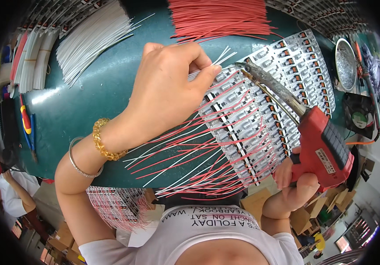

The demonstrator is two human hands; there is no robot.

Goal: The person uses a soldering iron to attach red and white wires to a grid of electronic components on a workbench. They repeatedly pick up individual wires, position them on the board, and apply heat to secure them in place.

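My left hand [168, 88] pinches a few thin white wires [224, 56] between thumb and fingers, their tips poking out over the top edge of a panel of small circuit boards [238, 128]. Red and white wires [185, 152] fan out leftward from the panel's left side. My right hand [298, 187] is wrapped round the handle of a red soldering gun [324, 148]. The gun's dark metal tip reaches up and left to the panel's top edge, close to the white wire ends. Whether tip and wires touch, I cannot tell.
Bundles of white wires [95, 44] and red wires [221, 17] lie at the back of the green table [84, 110]. A screwdriver [25, 117] and tweezers-like blue tool [32, 132] are at left. At right stand a metal bowl [345, 66] and a small fan [358, 117]. Another person [17, 194] sits far left.
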